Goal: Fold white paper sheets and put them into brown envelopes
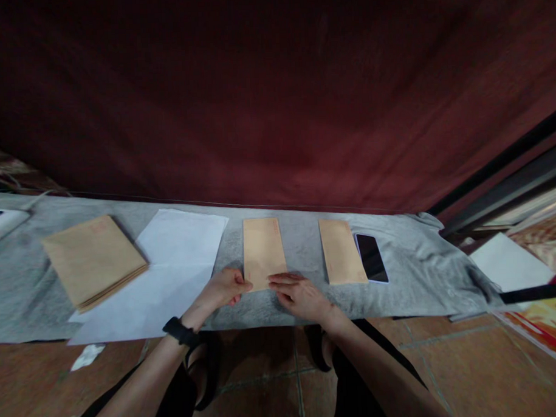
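A tan paper envelope (263, 248) lies on the grey cloth in front of me, with small reddish print near its upper right corner. My left hand (230, 286) pinches its lower left corner between thumb and fingers. Flat across the lower right part rests my right hand (302, 296), its fingers stretched out over the paper. To the right lies a second tan envelope (343, 252), partly over or against a dark-screened phone (372, 258). On my left, white paper sheets (183, 236) with a crease lie partly beneath a stack of tan envelopes (95, 257).
Grey cloth (302, 244) covers the narrow surface, bordered behind by a dark red hanging fabric (274, 111). A white device (5, 224) sits at the far left. Tiled floor (266, 379) shows below, with a crumpled white scrap (87, 356) on it. A colourful printed package (549, 324) is at right.
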{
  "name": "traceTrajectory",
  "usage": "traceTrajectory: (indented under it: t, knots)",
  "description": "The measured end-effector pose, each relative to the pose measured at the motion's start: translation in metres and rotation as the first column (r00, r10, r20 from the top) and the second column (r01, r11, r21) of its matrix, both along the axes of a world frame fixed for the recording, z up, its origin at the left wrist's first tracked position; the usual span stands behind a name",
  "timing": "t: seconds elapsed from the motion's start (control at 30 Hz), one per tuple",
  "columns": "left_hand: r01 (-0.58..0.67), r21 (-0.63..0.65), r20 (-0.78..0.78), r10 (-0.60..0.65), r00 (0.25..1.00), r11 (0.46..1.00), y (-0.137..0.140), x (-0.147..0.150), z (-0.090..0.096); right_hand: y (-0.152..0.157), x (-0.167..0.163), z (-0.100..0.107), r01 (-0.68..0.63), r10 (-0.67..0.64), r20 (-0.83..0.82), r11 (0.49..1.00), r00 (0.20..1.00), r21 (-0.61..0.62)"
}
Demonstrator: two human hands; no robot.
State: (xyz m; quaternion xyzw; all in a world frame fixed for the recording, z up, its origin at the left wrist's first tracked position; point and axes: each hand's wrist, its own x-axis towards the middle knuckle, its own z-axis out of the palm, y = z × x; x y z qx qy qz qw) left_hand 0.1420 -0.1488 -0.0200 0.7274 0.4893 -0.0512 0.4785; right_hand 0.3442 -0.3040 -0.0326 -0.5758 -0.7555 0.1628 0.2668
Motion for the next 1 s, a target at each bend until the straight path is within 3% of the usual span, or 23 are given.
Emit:
traceTrajectory:
  t: [0.07,0.2,0.37,0.43,0.6,0.83,1.0]
  knots:
    - [0.054,0.196,-0.07,-0.041,0.997,0.979,0.002,0.0,0.003,0.0,0.003,0.0,-0.013,0.013,-0.01,1.0,1.0,-0.004]
    - [0.082,0.539,-0.04,-0.071,0.997,0.839,0.001,0.008,0.004,0.0,0.004,-0.001,-0.019,0.018,-0.027,1.0,0.999,-0.003]
    - [0.091,0.782,0.177,-0.36,0.916,0.616,-0.003,0.028,-0.006,0.005,0.008,-0.004,0.005,-0.007,-0.162,1.0,0.987,-0.01]
    - [0.09,0.822,0.189,-0.419,0.888,0.563,0.001,0.035,-0.013,0.01,0.012,-0.007,-0.001,-0.005,-0.239,1.0,0.971,-0.022]
    - [0.16,0.84,0.076,-0.403,0.912,0.519,0.025,0.047,-0.028,0.02,0.019,-0.013,-0.059,0.034,-0.353,0.996,0.935,-0.06]
    - [0.345,0.807,-0.118,-0.441,0.89,0.48,0.078,0.093,-0.025,0.021,0.018,-0.01,-0.042,-0.018,-0.4,0.989,0.916,-0.141]
    - [0.417,0.752,-0.176,-0.454,0.874,0.511,0.093,0.115,-0.033,0.021,0.018,-0.007,-0.04,-0.023,-0.428,0.99,0.904,-0.137]
